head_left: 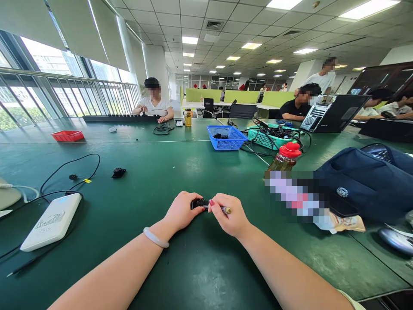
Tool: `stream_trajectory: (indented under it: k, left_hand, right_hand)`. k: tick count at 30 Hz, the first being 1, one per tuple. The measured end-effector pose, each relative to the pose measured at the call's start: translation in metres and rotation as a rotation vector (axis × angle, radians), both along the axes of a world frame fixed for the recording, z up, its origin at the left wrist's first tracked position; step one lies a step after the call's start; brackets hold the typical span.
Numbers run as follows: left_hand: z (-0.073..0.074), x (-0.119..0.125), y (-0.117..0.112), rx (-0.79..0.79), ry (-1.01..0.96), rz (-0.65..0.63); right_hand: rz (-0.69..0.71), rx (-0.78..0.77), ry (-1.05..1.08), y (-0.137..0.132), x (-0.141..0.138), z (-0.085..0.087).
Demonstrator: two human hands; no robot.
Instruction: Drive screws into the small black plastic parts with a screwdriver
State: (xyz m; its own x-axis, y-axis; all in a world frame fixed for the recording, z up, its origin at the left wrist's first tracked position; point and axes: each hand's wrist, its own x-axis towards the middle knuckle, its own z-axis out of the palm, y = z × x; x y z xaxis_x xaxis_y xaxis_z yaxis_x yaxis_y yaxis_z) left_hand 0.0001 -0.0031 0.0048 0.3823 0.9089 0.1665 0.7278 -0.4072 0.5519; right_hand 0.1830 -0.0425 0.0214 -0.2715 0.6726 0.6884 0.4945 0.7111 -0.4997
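Both hands rest on the green table (180, 172) close in front of me. My left hand (182, 211), with a pale bangle on its wrist, is closed round a small black part (198, 203) and holds it against the table. My right hand (229, 215) is closed on a thin tool with a brass-coloured end (226, 210); its other end meets the black part. Another small black part (118, 172) lies further off to the left, with a tiny black piece (73, 176) beside a looped cable.
A white flat device (51, 221) with cables lies at the left. A red tray (67, 136), a blue basket (226, 137) and a teal basket (267, 137) of cables stand further back. A red-capped bottle (285, 157) and a dark blue bag (361, 181) sit at the right. People sit at the far side.
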Motion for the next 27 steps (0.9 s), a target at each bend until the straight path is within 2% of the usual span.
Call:
stream_trajectory:
  k: [5, 15, 22, 27]
  left_hand:
    - [-0.001, 0.000, 0.001, -0.002, 0.002, -0.004]
    - [0.001, 0.001, 0.000, -0.026, 0.007, 0.013]
    - [-0.007, -0.001, 0.004, 0.002, -0.008, 0.002]
    - [-0.006, -0.001, 0.004, 0.000, -0.009, -0.002]
  right_hand:
    - [0.012, 0.035, -0.071, -0.001, 0.000, 0.000]
    - [0.025, 0.318, -0.314, -0.007, -0.012, -0.002]
    - [-0.005, 0.416, -0.320, -0.008, -0.017, -0.002]
    - [-0.015, 0.437, -0.303, -0.009, -0.018, -0.001]
